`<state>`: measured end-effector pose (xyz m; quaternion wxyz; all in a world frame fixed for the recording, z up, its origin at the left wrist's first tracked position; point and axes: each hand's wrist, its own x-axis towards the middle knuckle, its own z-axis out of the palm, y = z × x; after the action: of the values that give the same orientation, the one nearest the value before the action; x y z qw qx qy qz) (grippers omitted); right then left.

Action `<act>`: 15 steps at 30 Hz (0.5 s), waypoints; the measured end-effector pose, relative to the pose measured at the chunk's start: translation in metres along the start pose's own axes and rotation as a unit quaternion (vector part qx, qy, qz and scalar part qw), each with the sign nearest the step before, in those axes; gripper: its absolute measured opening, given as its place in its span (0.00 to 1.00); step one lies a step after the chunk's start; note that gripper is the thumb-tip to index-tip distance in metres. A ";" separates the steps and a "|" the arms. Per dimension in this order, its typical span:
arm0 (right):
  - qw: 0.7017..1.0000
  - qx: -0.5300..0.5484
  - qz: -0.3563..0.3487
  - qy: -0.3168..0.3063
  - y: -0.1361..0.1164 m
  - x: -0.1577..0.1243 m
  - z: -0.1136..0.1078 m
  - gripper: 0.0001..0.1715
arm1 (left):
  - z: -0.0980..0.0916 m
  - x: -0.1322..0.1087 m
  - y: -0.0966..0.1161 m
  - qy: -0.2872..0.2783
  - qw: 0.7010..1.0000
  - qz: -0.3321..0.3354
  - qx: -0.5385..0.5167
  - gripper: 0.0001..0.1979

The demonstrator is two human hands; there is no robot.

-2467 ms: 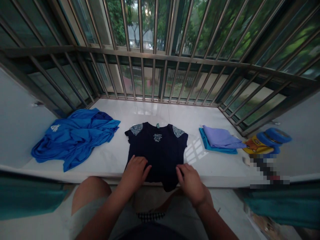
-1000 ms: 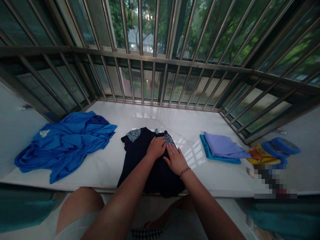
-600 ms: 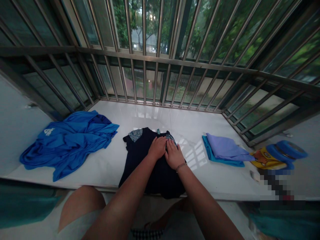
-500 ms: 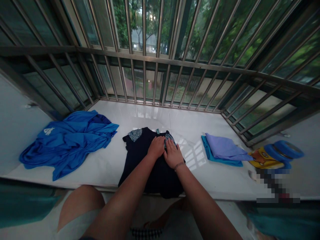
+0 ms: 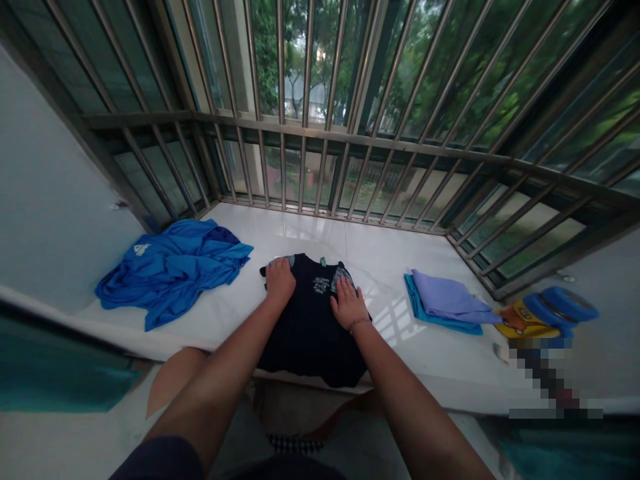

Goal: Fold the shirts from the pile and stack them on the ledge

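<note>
A dark navy T-shirt [image 5: 313, 330] with patterned shoulder patches and a small printed chest mark lies on a white marble ledge [image 5: 320, 230]. My left hand [image 5: 280, 281] is curled over the shirt's left shoulder edge, holding the cloth there. My right hand [image 5: 348, 304] rests flat on the right shoulder, its fingers on the patch. The shirt's bottom end hangs near the ledge's front edge. Much of the patterned left patch is hidden under my left hand.
A crumpled bright blue garment [image 5: 173, 270] lies to the left. Folded lilac and teal cloths [image 5: 443, 300] sit to the right, beyond them a yellow item [image 5: 523, 321] and a blue roll [image 5: 563, 305]. Metal window bars [image 5: 320, 173] enclose the ledge's far side.
My left hand has moved left and up from the shirt's middle to its left shoulder. My right hand has stayed near the right shoulder. The view has shifted slightly.
</note>
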<state>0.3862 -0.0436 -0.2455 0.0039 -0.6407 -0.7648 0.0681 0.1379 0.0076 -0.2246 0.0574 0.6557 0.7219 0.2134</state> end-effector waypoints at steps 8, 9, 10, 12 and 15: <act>1.000 0.000 -0.003 0.010 0.000 -0.004 0.004 0.42 | -0.049 0.022 -0.060 -0.056 0.990 -0.112 0.064 0.21; 1.000 0.000 -0.003 0.009 0.000 -0.004 0.004 0.42 | -0.050 0.024 -0.056 -0.062 0.992 -0.097 0.057 0.21; 1.000 0.000 -0.003 0.009 0.000 -0.003 0.004 0.42 | -0.051 0.025 -0.049 -0.063 0.994 -0.076 0.046 0.21; 1.000 -0.001 -0.003 0.009 -0.001 -0.003 0.003 0.42 | -0.051 0.020 -0.035 -0.064 0.998 -0.004 0.016 0.23; 1.000 -0.004 -0.001 0.007 -0.001 -0.003 0.003 0.42 | -0.048 -0.001 -0.020 -0.092 0.985 0.142 -0.032 0.16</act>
<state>0.3856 -0.0470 -0.2483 0.0071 -0.6403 -0.7657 0.0605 0.1024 -0.0053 -0.1890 0.1139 0.7663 0.6058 0.1814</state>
